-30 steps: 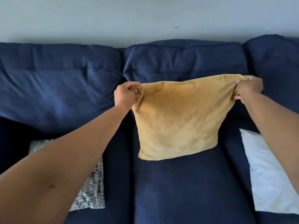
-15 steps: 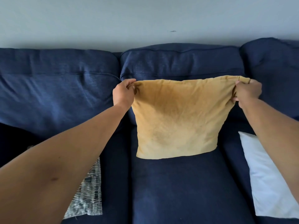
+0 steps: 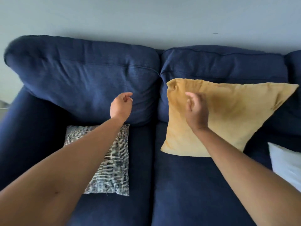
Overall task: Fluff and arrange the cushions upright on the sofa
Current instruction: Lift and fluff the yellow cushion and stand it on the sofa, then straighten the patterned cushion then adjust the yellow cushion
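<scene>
A mustard-yellow cushion [image 3: 231, 118] stands upright against the navy sofa's back cushion [image 3: 224, 66], with no hand on it. My right hand [image 3: 196, 110] hovers in front of its left half, fingers apart and empty. My left hand [image 3: 121, 106] is in the air before the left back cushion [image 3: 84, 79], fingers loosely curled, holding nothing. A grey-and-white patterned cushion [image 3: 112, 162] lies flat on the left seat, partly hidden under my left forearm. A white cushion [image 3: 286, 165] lies flat at the right edge.
The sofa's left armrest [image 3: 19, 128] rises at the left. A pale wall [image 3: 146, 18] runs behind the sofa. The seat [image 3: 187, 193] in front of the yellow cushion is bare navy fabric.
Both hands have let go of the yellow cushion's top corners and moved left. The view has swung left, bringing the patterned cushion and the armrest into sight.
</scene>
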Motion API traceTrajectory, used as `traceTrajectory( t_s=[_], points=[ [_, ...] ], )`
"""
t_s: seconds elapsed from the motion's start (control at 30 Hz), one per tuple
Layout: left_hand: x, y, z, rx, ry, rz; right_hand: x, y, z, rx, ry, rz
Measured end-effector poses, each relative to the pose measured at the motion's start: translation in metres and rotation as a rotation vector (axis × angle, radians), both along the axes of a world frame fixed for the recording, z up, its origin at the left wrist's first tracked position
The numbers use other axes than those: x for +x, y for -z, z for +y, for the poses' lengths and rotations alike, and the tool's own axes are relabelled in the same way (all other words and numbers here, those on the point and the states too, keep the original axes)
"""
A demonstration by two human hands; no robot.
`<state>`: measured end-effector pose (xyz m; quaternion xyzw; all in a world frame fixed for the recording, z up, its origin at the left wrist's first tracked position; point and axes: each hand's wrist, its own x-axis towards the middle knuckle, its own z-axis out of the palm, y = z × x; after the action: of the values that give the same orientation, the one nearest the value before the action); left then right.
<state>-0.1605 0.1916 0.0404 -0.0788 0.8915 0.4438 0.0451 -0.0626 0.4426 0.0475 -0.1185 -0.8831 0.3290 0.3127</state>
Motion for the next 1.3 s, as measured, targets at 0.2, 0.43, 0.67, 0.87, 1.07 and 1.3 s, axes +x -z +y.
traceTrajectory(
  t_s=[0.2,0.43,0.67,0.87,1.07,1.3],
  points=[
    [0.006,0.046,-0.127,-0.107,-0.060,-0.150,-0.014,0.063,-0.151,-0.265,-0.272,-0.511],
    [0.016,0.113,-0.277,-0.257,-0.096,-0.372,-0.023,0.142,-0.242,-0.733,-0.061,-0.953],
    [0.018,0.183,-0.349,0.049,-0.226,-0.640,-0.026,0.204,-0.282,-1.043,0.235,-1.070],
    [0.016,0.202,-0.349,0.429,-0.241,-0.639,-0.036,0.223,-0.308,-1.130,0.236,-1.038],
    [0.031,0.169,-0.339,0.552,-0.194,-0.421,-0.027,0.182,-0.331,-1.011,0.111,-0.744],
    [0.029,0.104,-0.340,0.690,-0.156,-0.069,-0.025,0.098,-0.337,-0.859,0.098,-0.390]
  ],
)
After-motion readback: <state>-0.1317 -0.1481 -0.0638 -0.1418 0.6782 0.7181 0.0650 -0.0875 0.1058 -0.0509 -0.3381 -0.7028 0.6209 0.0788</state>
